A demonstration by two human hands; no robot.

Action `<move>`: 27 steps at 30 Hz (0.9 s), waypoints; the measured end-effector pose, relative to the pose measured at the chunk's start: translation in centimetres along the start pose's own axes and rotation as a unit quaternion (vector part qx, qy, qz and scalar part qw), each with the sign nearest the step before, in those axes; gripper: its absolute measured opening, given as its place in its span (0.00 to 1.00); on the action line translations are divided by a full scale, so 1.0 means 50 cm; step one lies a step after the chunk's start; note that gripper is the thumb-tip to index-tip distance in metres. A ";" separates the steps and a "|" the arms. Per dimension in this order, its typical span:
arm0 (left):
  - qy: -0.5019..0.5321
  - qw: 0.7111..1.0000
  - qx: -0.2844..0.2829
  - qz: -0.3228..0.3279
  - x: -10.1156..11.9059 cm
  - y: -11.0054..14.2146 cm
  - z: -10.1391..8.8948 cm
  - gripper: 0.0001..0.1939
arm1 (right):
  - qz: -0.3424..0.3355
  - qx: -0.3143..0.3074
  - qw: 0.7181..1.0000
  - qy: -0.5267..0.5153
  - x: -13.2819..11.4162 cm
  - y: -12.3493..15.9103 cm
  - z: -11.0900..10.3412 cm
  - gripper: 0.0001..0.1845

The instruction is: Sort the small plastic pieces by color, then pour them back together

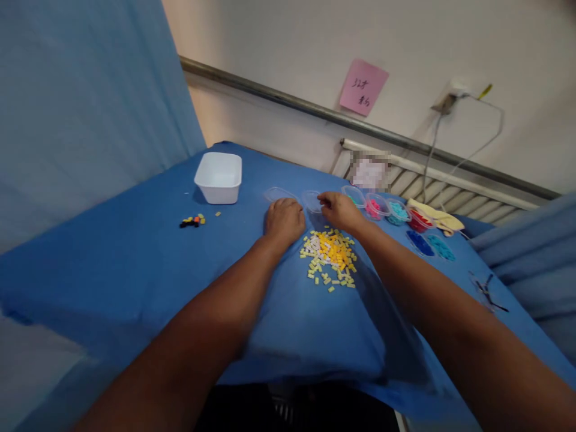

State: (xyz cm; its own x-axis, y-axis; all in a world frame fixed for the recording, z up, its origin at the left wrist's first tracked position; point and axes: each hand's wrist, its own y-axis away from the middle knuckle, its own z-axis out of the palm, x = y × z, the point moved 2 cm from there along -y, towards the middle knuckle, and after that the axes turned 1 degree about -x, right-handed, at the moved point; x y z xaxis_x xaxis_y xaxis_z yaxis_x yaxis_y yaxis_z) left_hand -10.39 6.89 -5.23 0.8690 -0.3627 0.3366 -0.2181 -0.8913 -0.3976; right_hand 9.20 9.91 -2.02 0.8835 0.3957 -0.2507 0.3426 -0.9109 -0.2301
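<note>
At the near edge of a table draped in blue cloth (216,282), a person's bare forearms angle inward, the left forearm (202,321) rising from lower left and the right forearm (436,312) stretching in from lower right. Between them lies a loose pile of small yellow, orange and whitish block-like pieces (333,249), its paler yellow bits scattered toward the near side. To the right of the right forearm sits what looks like a pair of thin, dark-armed eyeglasses (488,292).

Beyond the pile, the left hand (284,218) is lowered knuckles-up, its fingers drawn close together, beside a shallow clear plastic piece (273,193); whether it grips anything cannot be told. The right hand (336,209) bends at the wrist toward the left, fingers curled and narrow at the rim of a clear plastic container (312,204); whether the fingertips pinch a piece cannot be made out.

Off to the left is a small cluster of black, orange and yellow pieces (192,221). Rightward runs a row of clear plastic tubs holding green (353,199), pink (373,208), turquoise (398,213) and red pieces (420,221). Farther back stands a white rectangular plastic tub (219,174), and on the wall hangs a pink handwritten paper (363,87).
</note>
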 end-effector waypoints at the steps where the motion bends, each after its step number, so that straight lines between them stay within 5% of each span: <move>1: 0.002 1.000 0.001 0.009 0.000 -0.003 0.000 0.18 | -0.007 0.001 1.000 -0.006 -0.001 0.035 -0.006 0.27; 6: 0.006 0.999 -0.005 0.037 0.006 -0.009 0.000 0.18 | -0.004 0.023 0.996 -0.088 0.071 0.234 -0.035 0.24; 10: 0.005 0.999 -0.010 0.032 0.007 -0.009 0.001 0.18 | 0.244 0.102 0.964 0.016 0.223 0.376 -0.096 0.29; 13: 0.009 0.999 -0.013 0.034 0.004 -0.012 0.007 0.18 | 0.354 0.117 0.925 0.066 0.317 0.445 -0.132 0.38; 18: 0.009 0.999 -0.020 0.040 -0.003 -0.018 0.017 0.19 | 0.445 0.086 0.886 0.098 0.390 0.466 -0.116 0.45; 27: 0.032 0.998 -0.028 0.053 -0.016 -0.024 0.032 0.16 | 0.501 0.098 0.849 0.134 0.424 0.437 -0.084 0.46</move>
State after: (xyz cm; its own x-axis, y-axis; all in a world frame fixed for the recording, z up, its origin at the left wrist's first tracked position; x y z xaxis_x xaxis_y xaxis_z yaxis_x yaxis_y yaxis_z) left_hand -10.08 8.69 -6.40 0.8102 -0.4708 0.3491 -0.3330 -0.8599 -0.3868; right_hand 36.78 -2.10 -8.41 0.7503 -0.6315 -0.1956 -0.6606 -0.7272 -0.1865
